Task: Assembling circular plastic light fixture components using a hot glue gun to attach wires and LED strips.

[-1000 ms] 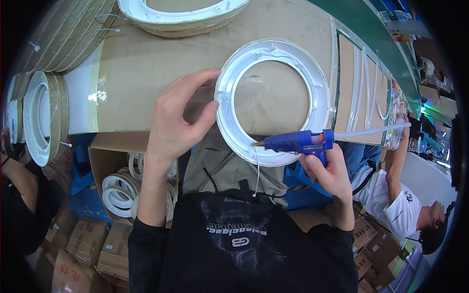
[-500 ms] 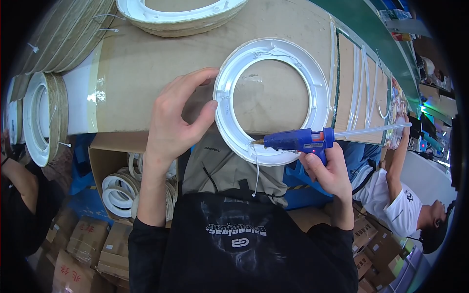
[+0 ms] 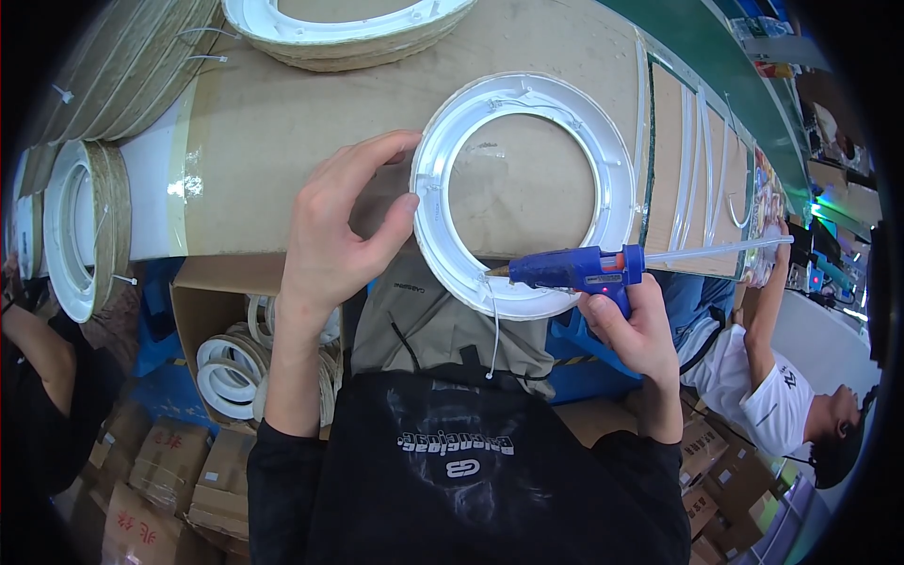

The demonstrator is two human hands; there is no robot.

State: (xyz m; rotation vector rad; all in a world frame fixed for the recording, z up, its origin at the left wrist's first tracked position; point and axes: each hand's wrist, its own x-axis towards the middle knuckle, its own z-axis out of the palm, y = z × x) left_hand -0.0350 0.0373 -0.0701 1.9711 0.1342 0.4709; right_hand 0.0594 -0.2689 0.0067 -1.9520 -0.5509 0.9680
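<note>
A white ring-shaped lamp housing lies at the near edge of the cardboard-covered table, its hollow side up. Thin wires run inside its channel, and a short white cable with a small plug hangs off its near side. My left hand steadies the ring's left rim between thumb and fingers. In my right hand is a blue hot glue gun, gripped by its handle. The nozzle tip touches or nearly touches the ring's near channel, where the cable leaves. A clear glue stick sticks out of the gun's back.
More rings stand stacked at the left, and another ring lies at the far side. Several glue sticks rest on cardboard at the right. Below the table, a carton holds rings. A person in white works at right.
</note>
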